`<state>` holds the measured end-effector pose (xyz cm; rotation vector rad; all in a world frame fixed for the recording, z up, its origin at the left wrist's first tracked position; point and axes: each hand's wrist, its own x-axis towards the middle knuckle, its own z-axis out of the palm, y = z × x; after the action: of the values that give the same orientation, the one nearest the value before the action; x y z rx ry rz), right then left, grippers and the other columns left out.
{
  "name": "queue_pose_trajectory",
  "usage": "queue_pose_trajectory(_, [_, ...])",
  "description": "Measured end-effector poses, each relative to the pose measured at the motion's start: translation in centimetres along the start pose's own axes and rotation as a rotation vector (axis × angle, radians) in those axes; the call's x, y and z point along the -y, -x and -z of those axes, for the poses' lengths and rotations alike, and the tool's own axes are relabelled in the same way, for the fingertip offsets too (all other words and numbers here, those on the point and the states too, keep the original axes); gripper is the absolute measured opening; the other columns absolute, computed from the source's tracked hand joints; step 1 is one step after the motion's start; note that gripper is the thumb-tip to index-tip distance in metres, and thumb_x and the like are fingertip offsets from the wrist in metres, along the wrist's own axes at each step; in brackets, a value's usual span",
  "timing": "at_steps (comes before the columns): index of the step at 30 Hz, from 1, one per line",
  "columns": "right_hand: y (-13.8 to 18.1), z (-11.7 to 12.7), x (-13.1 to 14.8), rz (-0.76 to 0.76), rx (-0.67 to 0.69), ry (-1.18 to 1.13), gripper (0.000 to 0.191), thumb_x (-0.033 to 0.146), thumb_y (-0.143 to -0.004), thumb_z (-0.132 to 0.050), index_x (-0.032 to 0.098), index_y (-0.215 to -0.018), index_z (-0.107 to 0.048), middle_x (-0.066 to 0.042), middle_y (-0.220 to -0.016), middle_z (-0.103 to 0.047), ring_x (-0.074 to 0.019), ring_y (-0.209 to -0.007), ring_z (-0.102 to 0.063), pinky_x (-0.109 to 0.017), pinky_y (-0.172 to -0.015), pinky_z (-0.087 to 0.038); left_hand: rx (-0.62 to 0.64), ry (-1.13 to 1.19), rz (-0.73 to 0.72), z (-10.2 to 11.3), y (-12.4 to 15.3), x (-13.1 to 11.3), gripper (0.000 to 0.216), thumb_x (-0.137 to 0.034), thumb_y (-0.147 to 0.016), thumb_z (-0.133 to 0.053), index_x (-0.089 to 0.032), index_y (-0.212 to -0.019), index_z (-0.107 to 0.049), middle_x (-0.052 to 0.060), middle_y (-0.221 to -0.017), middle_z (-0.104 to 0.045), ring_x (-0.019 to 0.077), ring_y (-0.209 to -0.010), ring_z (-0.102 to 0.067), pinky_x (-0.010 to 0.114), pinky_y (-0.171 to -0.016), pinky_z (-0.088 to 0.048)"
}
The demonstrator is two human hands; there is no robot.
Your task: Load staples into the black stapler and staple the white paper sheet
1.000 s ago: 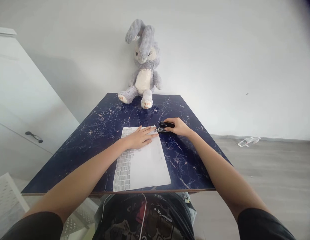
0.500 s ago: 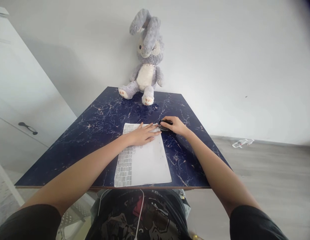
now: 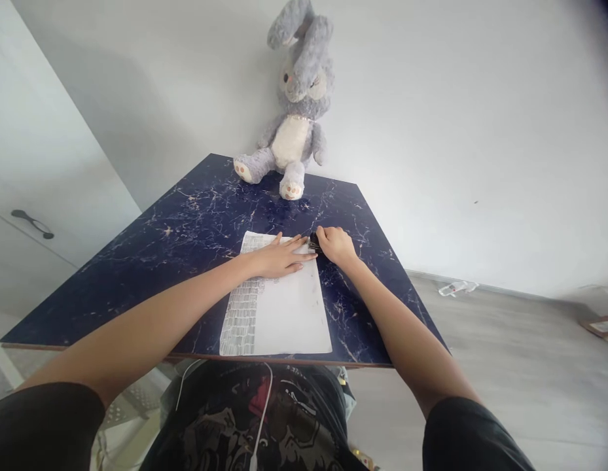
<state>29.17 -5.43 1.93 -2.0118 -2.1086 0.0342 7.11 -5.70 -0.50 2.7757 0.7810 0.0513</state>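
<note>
My left hand [image 3: 279,260] lies palm down across the upper part of a paper sheet [image 3: 291,314], its fingers spread apart and flat, clamped on nothing. My right hand [image 3: 336,244] is closed over a small black stapler [image 3: 313,242], fingers wrapped around it so that only its front end shows. That end sits at the sheet's far right corner, right beside my left fingertips; I cannot tell whether the paper's edge is between its jaws.

The sheet lies on a dark blue table [image 3: 161,248] with pale veins, close to the edge nearest me. Grey patterning runs down its left side, and the rest is mostly white. At the far end of the table a grey plush rabbit [image 3: 292,140] sits upright against the pale wall [image 3: 455,131]. To my left stands a white cabinet [image 3: 53,157] with a dark handle [image 3: 33,224]. A clear plastic item [image 3: 458,288] lies on the grey floor [image 3: 504,366] to my right. A white cord [image 3: 262,418] hangs down over my dark printed shirt [image 3: 304,432].
</note>
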Motion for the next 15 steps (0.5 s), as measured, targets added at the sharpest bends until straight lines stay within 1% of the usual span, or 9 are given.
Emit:
queue_pose_trajectory(4, [0.1, -0.1, 0.5, -0.029, 0.012, 0.049, 0.056, 0.040, -0.109, -0.029, 0.019, -0.098, -0.080, -0.015, -0.107, -0.079, -0.0287, -0.102, -0.074, -0.031, -0.085, -0.048, -0.009, 0.017, 0.015, 0.0, -0.1, -0.3, 0.056, -0.047, -0.109, -0.036, -0.044, -0.164, -0.030, -0.001, -0.177, 0.000, 0.0342, -0.164, -0.002, 0.070, -0.126, -0.003])
queue_pose_trajectory(9, [0.1, -0.1, 0.7, -0.029, 0.007, 0.073, 0.053, 0.038, -0.109, -0.031, 0.020, -0.101, -0.080, -0.015, -0.111, -0.079, -0.0274, -0.104, -0.073, -0.030, -0.087, -0.048, -0.023, 0.023, 0.011, -0.3, -0.4, -0.3, 0.055, -0.047, -0.109, -0.035, -0.042, -0.164, -0.032, 0.001, -0.177, -0.004, 0.0344, -0.164, -0.002, 0.071, -0.126, -0.002])
queue_pose_trajectory(15, [0.1, -0.3, 0.6, 0.009, -0.008, 0.095, 0.054, 0.038, -0.110, -0.032, 0.018, -0.094, -0.080, -0.016, -0.103, -0.079, -0.0284, -0.096, -0.074, -0.031, -0.081, -0.049, -0.073, 0.078, -0.010, -1.0, -0.6, 0.3, 0.054, -0.046, -0.108, -0.040, -0.046, -0.161, -0.037, -0.003, -0.177, -0.006, 0.0361, -0.163, -0.005, 0.071, -0.126, 0.000])
